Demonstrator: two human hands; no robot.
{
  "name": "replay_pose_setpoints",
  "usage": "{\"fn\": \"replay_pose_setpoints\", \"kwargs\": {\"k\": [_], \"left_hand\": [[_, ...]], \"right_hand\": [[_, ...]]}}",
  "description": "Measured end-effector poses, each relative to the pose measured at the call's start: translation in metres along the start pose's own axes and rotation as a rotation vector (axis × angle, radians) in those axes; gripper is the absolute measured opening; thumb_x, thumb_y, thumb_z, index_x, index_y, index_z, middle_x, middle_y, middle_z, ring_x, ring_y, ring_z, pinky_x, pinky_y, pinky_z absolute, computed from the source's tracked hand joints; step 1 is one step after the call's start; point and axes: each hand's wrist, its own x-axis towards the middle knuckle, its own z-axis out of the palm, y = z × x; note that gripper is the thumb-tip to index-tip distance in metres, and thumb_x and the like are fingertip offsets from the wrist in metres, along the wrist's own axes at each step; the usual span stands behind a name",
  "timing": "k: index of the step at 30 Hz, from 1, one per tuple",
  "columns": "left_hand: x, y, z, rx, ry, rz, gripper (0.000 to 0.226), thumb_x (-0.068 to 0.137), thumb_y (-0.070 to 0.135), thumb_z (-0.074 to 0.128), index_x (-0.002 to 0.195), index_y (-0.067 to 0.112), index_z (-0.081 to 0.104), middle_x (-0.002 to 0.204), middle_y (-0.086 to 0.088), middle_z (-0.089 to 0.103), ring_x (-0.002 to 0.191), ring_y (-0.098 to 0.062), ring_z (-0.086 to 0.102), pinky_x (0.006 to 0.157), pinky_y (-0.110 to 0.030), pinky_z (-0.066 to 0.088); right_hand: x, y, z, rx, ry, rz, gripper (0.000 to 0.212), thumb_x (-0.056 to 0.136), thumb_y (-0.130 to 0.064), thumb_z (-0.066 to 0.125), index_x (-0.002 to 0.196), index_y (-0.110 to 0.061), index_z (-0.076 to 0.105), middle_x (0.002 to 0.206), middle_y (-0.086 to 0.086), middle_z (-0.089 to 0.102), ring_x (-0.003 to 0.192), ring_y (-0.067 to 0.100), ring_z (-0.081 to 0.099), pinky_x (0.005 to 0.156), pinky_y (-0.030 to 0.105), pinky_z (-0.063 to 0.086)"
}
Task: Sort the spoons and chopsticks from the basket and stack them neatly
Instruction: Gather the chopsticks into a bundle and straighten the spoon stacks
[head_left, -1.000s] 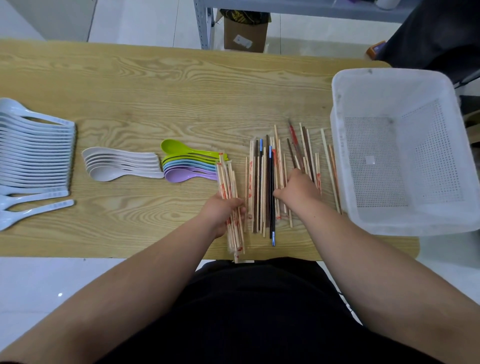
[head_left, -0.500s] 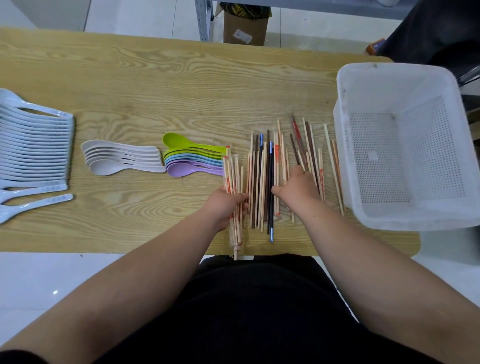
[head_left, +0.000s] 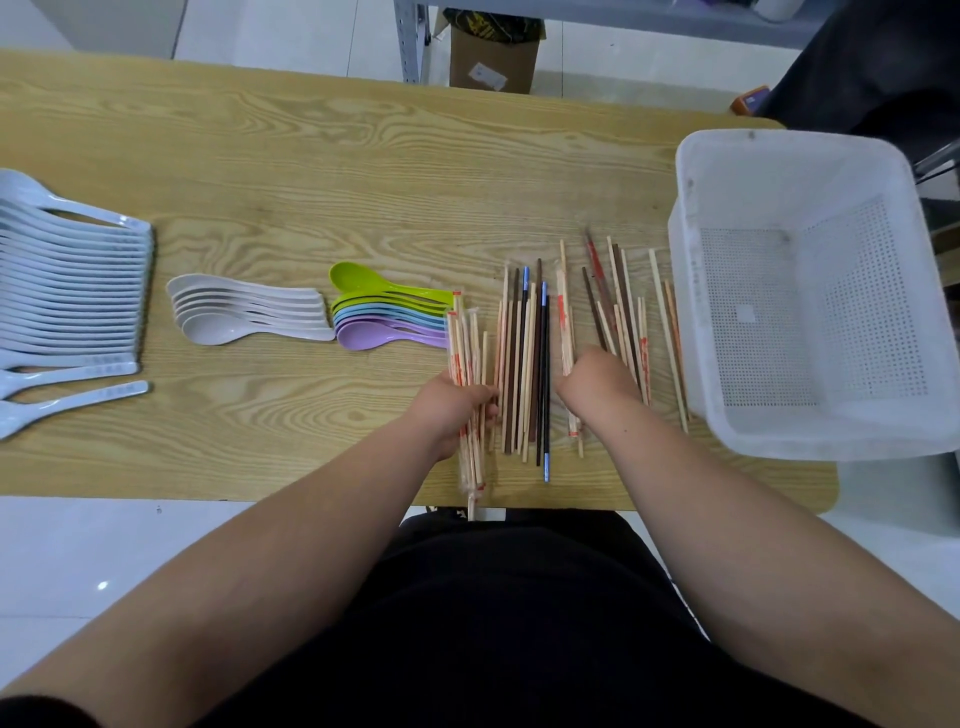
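Left hand (head_left: 457, 408) grips bundle of plastic-wrapped pale wooden chopsticks (head_left: 466, 348), fingers curled round it, at near table edge. Right hand (head_left: 597, 382) curled, knuckles up, on loose mixed pale and dark chopsticks (head_left: 626, 312) beside white perforated plastic basket (head_left: 691, 332); actual grip cannot tell. Row of straight chopsticks (head_left: 524, 364) lies between hands. Nested pastel plastic spoons (head_left: 384, 325) just left of bundle.

just one head cam, looking forward and down, pretty close over the surface (head_left: 311, 171), floor at the far edge.
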Motion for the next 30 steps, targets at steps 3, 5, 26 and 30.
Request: {"fn": "replay_pose_setpoints", "kwargs": {"k": [3, 5, 26, 30], "left_hand": [[-0.001, -0.001, -0.001, 0.009, 0.008, 0.004, 0.028, 0.090, -0.002, 0.066, 0.117, -0.006, 0.058, 0.083, -0.016, 0.068, 0.060, -0.019, 0.067, 0.060, -0.033, 0.058], [-0.001, -0.001, -0.002, 0.021, 0.013, 0.009, 0.025, 0.091, -0.002, 0.065, 0.114, -0.007, 0.060, 0.081, -0.015, 0.068, 0.059, -0.018, 0.066, 0.060, -0.035, 0.059], [-0.016, 0.013, 0.008, -0.050, 0.028, 0.079, 0.014, 0.090, -0.005, 0.059, 0.104, -0.001, 0.059, 0.073, -0.013, 0.061, 0.059, -0.020, 0.061, 0.048, -0.029, 0.051], [-0.024, 0.018, 0.016, -0.043, 0.033, 0.081, 0.011, 0.090, -0.005, 0.062, 0.099, 0.001, 0.061, 0.069, -0.011, 0.062, 0.056, -0.017, 0.061, 0.047, -0.029, 0.053]], "right_hand": [[-0.001, -0.001, -0.001, -0.059, -0.009, 0.012, 0.039, 0.092, -0.011, 0.058, 0.131, -0.010, 0.053, 0.113, 0.010, 0.061, 0.091, 0.029, 0.064, 0.063, 0.034, 0.052], [-0.002, -0.001, -0.001, -0.078, -0.002, 0.016, 0.041, 0.093, -0.002, 0.052, 0.133, -0.009, 0.050, 0.103, 0.009, 0.059, 0.088, 0.029, 0.064, 0.064, 0.036, 0.053], [-0.018, 0.010, 0.008, -0.244, -0.147, 0.048, 0.025, 0.097, -0.031, 0.056, 0.108, -0.011, 0.065, 0.083, 0.005, 0.059, 0.067, 0.022, 0.058, 0.048, 0.029, 0.039], [-0.022, 0.021, 0.008, -0.310, -0.094, -0.043, 0.029, 0.098, -0.042, 0.055, 0.102, -0.015, 0.063, 0.077, 0.002, 0.053, 0.061, 0.019, 0.051, 0.047, 0.029, 0.037]]}}
